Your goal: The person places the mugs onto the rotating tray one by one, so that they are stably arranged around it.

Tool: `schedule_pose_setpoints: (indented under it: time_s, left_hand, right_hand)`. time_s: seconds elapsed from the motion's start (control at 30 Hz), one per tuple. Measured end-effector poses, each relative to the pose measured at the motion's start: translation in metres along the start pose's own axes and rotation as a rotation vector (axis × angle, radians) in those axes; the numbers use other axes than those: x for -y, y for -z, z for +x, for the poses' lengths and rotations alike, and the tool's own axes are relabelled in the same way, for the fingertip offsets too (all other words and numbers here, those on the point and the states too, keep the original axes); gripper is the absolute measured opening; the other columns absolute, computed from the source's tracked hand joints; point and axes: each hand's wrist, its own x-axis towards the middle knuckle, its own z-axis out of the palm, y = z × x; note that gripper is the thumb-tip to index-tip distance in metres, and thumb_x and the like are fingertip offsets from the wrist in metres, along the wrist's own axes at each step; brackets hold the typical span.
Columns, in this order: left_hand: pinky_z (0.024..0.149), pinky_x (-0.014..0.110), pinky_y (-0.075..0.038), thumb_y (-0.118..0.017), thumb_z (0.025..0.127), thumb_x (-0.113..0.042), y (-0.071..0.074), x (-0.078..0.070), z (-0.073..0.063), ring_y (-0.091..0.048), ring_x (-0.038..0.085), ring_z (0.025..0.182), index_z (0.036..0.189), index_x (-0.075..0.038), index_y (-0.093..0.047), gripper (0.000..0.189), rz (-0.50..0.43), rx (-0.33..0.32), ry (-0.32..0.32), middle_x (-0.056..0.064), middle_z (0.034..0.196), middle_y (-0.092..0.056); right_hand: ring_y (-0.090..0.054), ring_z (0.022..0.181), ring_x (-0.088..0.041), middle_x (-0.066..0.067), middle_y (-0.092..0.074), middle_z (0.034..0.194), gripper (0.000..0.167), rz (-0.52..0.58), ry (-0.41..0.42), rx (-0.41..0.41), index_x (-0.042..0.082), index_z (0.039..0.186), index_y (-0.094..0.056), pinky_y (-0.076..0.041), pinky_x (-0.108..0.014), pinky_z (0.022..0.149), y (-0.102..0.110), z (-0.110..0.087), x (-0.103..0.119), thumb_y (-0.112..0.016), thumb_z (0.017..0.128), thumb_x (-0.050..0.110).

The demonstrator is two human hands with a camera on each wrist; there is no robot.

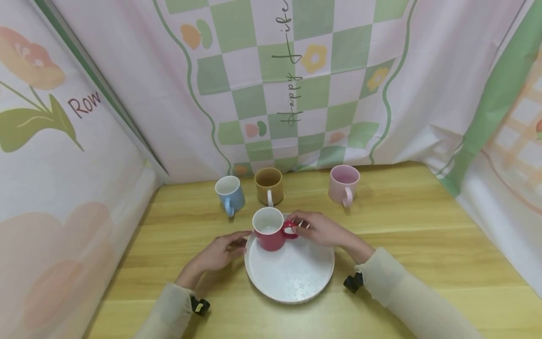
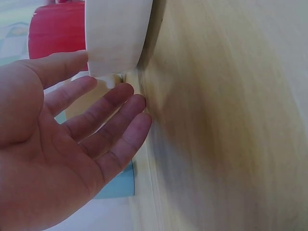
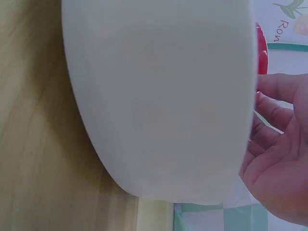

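Observation:
A red mug (image 1: 271, 239) with a white inside stands upright on the back left part of a round white tray (image 1: 296, 282). My right hand (image 1: 319, 229) pinches the mug's handle from the right. In the right wrist view the tray's tall side wall (image 3: 163, 106) hides most of the mug. Beside the tray's left rim is my left hand (image 1: 221, 252), its fingers spread and loosely bent. The left wrist view shows the thumb (image 2: 65, 65) at the rim, and the other fingers hold nothing.
Behind the tray stand a light blue mug (image 1: 230, 195), a brown mug (image 1: 271, 186) with a white handle, and a pink mug (image 1: 344, 186) farther right. They rest on a wooden table (image 1: 402, 226). A patterned curtain (image 1: 292, 94) hangs along the table's back edge.

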Motion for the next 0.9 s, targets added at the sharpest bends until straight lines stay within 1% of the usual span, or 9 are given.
schedule_pose_setpoints:
  time_s: [0.2,0.37,0.5,0.67,0.9]
  left_hand:
    - [0.102,0.046,-0.053,-0.057,0.102,-0.013,0.001,-0.002,0.0,-0.064,0.031,0.117,0.147,-0.008,-0.048,0.046,0.009,0.002,-0.002,0.017,0.126,-0.067]
    - [0.103,0.046,-0.053,-0.057,0.102,-0.013,0.0,-0.001,0.0,-0.064,0.031,0.118,0.147,-0.01,-0.049,0.046,0.01,0.0,-0.008,0.016,0.129,-0.065]
    - [0.103,0.046,-0.053,-0.057,0.102,-0.014,-0.001,0.001,0.001,-0.064,0.03,0.119,0.147,-0.013,-0.048,0.047,0.019,0.002,0.005,0.014,0.131,-0.065]
    - [0.103,0.045,-0.053,-0.057,0.102,-0.014,-0.001,0.001,0.001,-0.064,0.029,0.118,0.148,-0.013,-0.048,0.047,0.01,0.003,0.008,0.014,0.13,-0.065]
    - [0.103,0.046,-0.053,-0.056,0.102,-0.014,0.0,0.0,0.001,-0.064,0.03,0.119,0.149,-0.014,-0.046,0.048,0.02,0.007,0.022,0.015,0.129,-0.065]
  right_hand:
    - [-0.064,0.091,-0.011,-0.002,-0.071,0.103,0.021,-0.005,0.012,0.003,0.013,0.118,-0.066,-0.055,-0.024,0.078,0.0,0.003,-0.001,-0.06,0.098,0.011]
    - [-0.065,0.093,-0.013,-0.005,-0.072,0.106,0.023,-0.014,0.026,0.013,0.01,0.12,-0.066,-0.055,-0.025,0.08,0.002,0.006,-0.001,-0.059,0.098,0.01]
    - [-0.066,0.095,-0.014,-0.006,-0.073,0.108,0.024,-0.017,0.014,0.023,0.011,0.122,-0.066,-0.055,-0.026,0.082,0.004,0.01,-0.002,-0.058,0.099,0.011]
    - [-0.068,0.098,-0.015,-0.007,-0.073,0.111,0.023,-0.007,-0.004,0.04,0.013,0.122,-0.065,-0.055,-0.028,0.086,0.005,0.015,-0.004,-0.057,0.1,0.013]
    - [-0.065,0.094,-0.013,-0.005,-0.071,0.113,0.026,0.007,-0.035,0.047,0.014,0.125,-0.065,-0.054,-0.025,0.082,0.006,0.014,-0.007,-0.057,0.1,0.014]
